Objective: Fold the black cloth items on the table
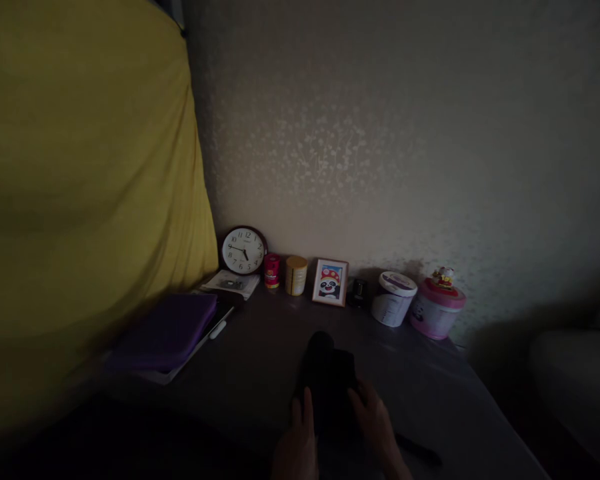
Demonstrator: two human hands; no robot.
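In dim light a dark, black object (329, 373), perhaps folded cloth, rests on the grey table surface (260, 360). My left hand (299, 440) lies against its left side with the fingers stretched forward. My right hand (376, 420) touches its right side, fingers curled onto the edge. The light is too low for me to make out whether either hand grips it.
Along the wall stand a round clock (243, 251), a red tin (272, 270), a yellow can (296, 275), a framed panda picture (330, 282), a white tub (394, 298) and a pink tub (437, 309). A purple case (166, 331) lies left, beside a yellow curtain (80, 200).
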